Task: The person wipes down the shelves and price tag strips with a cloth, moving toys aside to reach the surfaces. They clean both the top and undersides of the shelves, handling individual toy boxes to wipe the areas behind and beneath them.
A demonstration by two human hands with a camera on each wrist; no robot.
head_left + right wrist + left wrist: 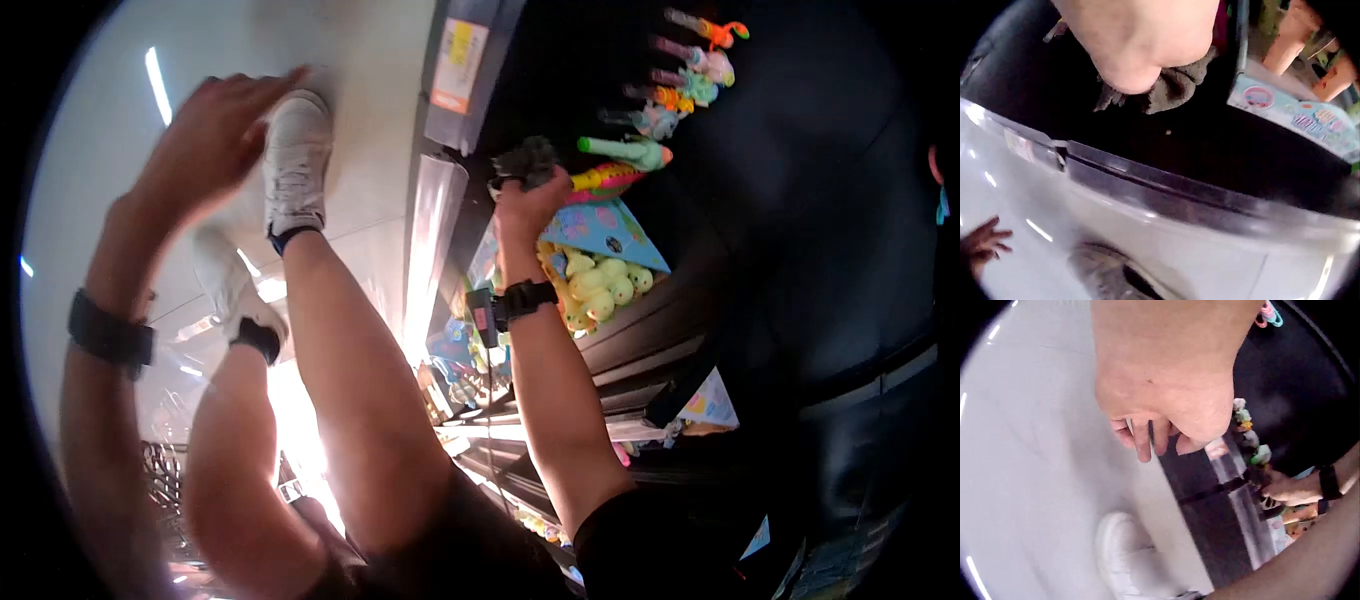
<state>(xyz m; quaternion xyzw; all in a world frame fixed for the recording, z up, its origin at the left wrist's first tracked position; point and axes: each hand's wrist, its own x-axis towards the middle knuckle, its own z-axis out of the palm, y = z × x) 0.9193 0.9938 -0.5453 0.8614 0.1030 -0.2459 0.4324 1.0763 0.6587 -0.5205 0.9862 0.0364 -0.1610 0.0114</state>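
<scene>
My right hand holds a crumpled dark grey cloth low over the black shelf. In the right wrist view the cloth bunches out from under the hand, close over the dark shelf surface; most of the fingers are hidden. Just beyond that hand lie a yellow-and-red toy and a green-capped tube toy. My left hand hangs over the pale floor beside a white shoe, with nothing in it. Its fingers droop loosely in the left wrist view.
A blue display box with several yellow chick toys stands beside the right forearm. Several small toys line the shelf farther off. A clear-fronted shelf edge with a price label borders the floor. My bare legs stretch alongside.
</scene>
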